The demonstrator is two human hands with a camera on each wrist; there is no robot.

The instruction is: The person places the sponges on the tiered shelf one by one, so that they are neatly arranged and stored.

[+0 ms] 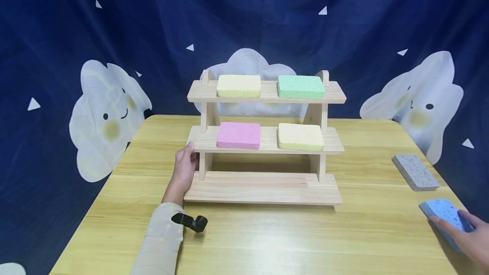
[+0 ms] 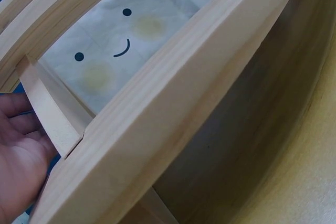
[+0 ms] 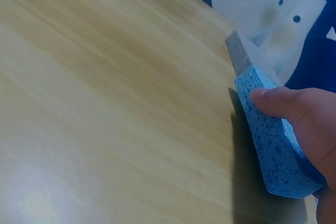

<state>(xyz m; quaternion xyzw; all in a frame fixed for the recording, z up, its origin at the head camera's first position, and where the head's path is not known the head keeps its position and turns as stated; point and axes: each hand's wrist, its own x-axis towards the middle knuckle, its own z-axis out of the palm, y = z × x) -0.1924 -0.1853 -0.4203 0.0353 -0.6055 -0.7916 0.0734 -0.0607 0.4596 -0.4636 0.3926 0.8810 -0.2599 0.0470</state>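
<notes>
A three-tier wooden display rack [image 1: 263, 188] stands on the table. My left hand [image 1: 186, 165] grips the left end of its middle tier, thumb at the top edge and fingers below; the left wrist view shows this hand [image 2: 23, 153] beside an upright support. At the table's right side my right hand [image 1: 471, 234] holds a blue sponge [image 1: 445, 211] by its sides. In the right wrist view the thumb lies against the sponge's pitted face [image 3: 268, 145], and a shadow falls beside it on the table. Some fingers are hidden behind the sponge.
On the top tier sit a pale yellow sponge [image 1: 238, 86] and a green sponge [image 1: 300, 87]. A pink sponge [image 1: 238, 135] and another pale yellow sponge [image 1: 300, 136] lie on the middle tier. Near the table's right edge rests a grey sponge [image 1: 415, 172]. A blue curtain [image 1: 229, 12] hangs behind.
</notes>
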